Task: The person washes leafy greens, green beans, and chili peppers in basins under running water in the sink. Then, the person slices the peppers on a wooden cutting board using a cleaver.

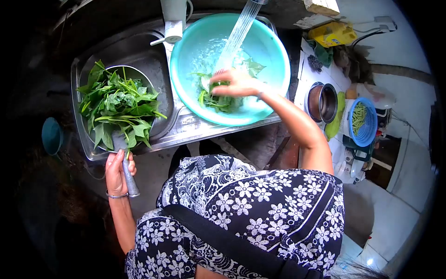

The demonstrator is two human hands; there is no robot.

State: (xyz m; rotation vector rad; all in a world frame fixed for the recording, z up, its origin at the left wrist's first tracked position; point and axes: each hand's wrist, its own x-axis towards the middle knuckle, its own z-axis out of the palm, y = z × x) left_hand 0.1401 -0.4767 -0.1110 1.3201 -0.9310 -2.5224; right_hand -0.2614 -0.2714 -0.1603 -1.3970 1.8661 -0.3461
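Observation:
My left hand (121, 169) is closed around the grey speckled handle (130, 179) of a round pan with a pale rim. Leafy greens (121, 100) are heaped in that pan and spill over its edge, hiding most of it. My right hand (237, 83) is over the turquoise basin (276, 60), its fingers stretched out and thumb apart, at a bunch of wet greens (225, 102). Its fingertips are partly hidden by splashing. A stream of water (239, 35) falls into the basin just beyond that hand.
The pan sits over a steel sink (162, 88); the basin stands on its drainboard (195, 123). A white jug (174, 11) is behind. To the right are a metal pot (329, 103), a blue basket (367, 128) of green beans (358, 118) and a yellow package (332, 34).

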